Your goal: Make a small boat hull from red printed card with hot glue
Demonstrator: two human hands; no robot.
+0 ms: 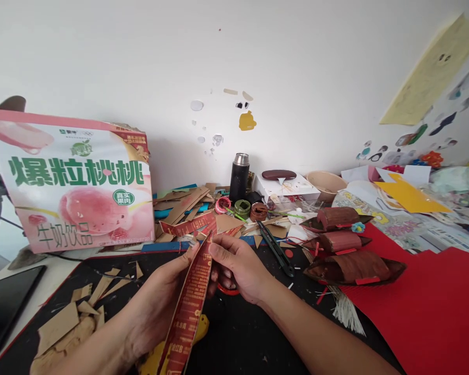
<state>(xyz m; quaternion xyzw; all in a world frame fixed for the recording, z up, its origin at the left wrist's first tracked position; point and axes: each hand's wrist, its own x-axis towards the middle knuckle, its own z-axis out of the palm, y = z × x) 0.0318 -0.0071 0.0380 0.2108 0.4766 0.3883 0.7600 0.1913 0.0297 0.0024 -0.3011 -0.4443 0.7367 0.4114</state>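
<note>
Both hands hold a long, narrow strip of red printed cardboard (189,307), folded so that its sides meet in a point at the far end. My left hand (174,276) grips its left side near that tip. With thumb and fingers, my right hand (234,263) pinches the tip from the right. Under the strip lies something yellow (201,328), mostly hidden. A red ring-shaped edge (229,290) shows below my right hand. To the right sit several small brown model boats (355,268) with rounded covers, and a black utility knife (277,250) lies nearby.
A pink drink carton (78,182) stands at the left, above cardboard scraps (58,323) and a phone (11,307). Behind my hands are open paint jars (242,208) and a black thermos (240,177). Red paper (433,291) covers the right side.
</note>
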